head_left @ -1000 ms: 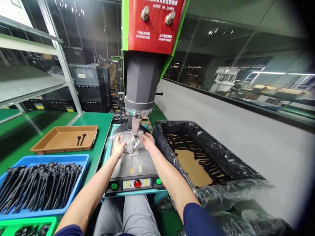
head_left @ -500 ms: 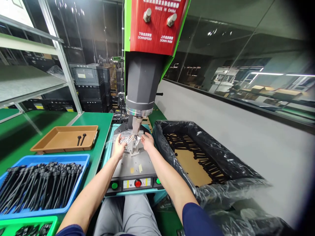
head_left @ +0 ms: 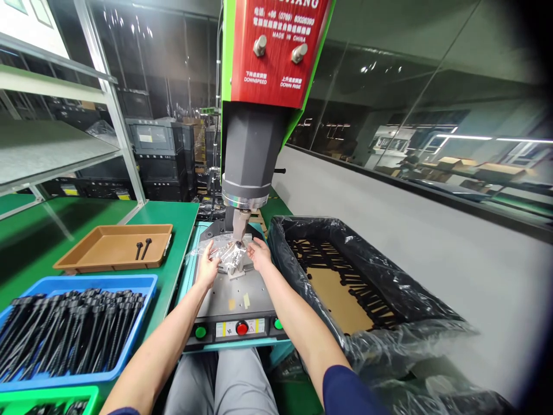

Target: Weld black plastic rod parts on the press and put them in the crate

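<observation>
Both my hands reach under the grey horn (head_left: 240, 222) of a green and red press machine (head_left: 268, 69). My left hand (head_left: 208, 266) and my right hand (head_left: 260, 254) pinch the two sides of a crinkled clear plastic film (head_left: 224, 249) lying over a small metal fixture (head_left: 234, 264) on the grey base plate (head_left: 233, 295). Fingers of both hands are curled on the film. What lies under the film is hidden.
Two green buttons (head_left: 200, 332) and a red button (head_left: 241, 328) sit on the machine's front. A blue bin (head_left: 82, 331) of several black rods is at left, a brown tray (head_left: 113, 248) with two black bolts behind it. A black-lined box (head_left: 345, 282) of black parts stands at right.
The camera view tipped slightly downward and closer. My hands stay at the fixture, holding the film; they barely moved.
</observation>
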Demonstrator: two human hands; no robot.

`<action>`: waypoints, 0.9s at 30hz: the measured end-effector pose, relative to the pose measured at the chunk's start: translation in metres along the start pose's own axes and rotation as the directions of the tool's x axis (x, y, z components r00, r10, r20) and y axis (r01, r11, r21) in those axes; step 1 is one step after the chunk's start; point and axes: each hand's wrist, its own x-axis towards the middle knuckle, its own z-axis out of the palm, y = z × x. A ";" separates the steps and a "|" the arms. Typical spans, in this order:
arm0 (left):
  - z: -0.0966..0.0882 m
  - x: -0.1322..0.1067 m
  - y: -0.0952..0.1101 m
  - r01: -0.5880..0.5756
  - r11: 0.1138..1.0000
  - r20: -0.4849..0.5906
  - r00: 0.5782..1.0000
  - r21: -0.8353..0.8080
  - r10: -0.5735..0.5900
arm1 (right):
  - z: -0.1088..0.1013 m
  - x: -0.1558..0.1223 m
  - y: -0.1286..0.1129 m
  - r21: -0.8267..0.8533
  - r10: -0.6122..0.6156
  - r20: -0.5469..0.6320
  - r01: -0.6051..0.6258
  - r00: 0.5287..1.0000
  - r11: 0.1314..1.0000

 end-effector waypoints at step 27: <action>-0.001 -0.055 0.011 0.213 0.974 0.076 0.975 -0.073 -0.208 | -0.010 -0.011 -0.003 -0.051 0.100 -0.067 -0.104 0.993 0.993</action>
